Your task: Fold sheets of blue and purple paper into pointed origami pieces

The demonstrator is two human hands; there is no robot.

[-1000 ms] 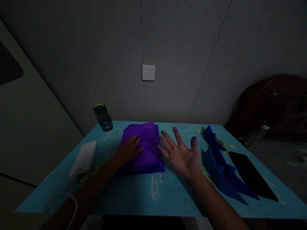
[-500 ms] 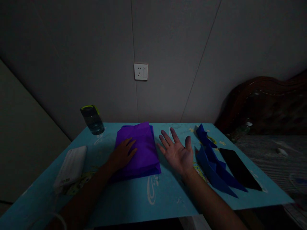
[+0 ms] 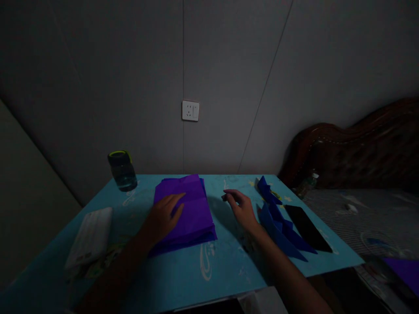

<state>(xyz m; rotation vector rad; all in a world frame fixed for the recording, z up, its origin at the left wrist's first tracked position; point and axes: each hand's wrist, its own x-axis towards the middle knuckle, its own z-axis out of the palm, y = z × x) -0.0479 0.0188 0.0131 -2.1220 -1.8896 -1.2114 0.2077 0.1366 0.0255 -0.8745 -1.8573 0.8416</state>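
Observation:
A stack of purple paper sheets (image 3: 193, 209), with blue edges showing beneath, lies on the table. My left hand (image 3: 163, 216) rests over its left side, fingers stretched out and thumb apart, gripping nothing. To the right of the stack, my right hand (image 3: 242, 211) hovers over the tablecloth with fingers loosely bent and the thumb a little apart. I see nothing in it, though some fingertips are hidden. Beside my right forearm sits a large folded blue paper boat (image 3: 278, 229), and a smaller blue folded paper piece (image 3: 266, 189) is behind it.
A dark phone-like slab (image 3: 307, 226) lies right of the boat. On the left stand a water bottle (image 3: 124, 174) and a white power-bank-like block (image 3: 91, 235). The blue tablecloth (image 3: 229, 270) ends near a wall with a socket (image 3: 190, 110). A bed (image 3: 347, 205) adjoins on the right.
My right hand has turned from palm up with spread fingers to palm down with bent fingers. My left hand stays on the purple paper, its fingers slightly lifted. The view has shifted slightly.

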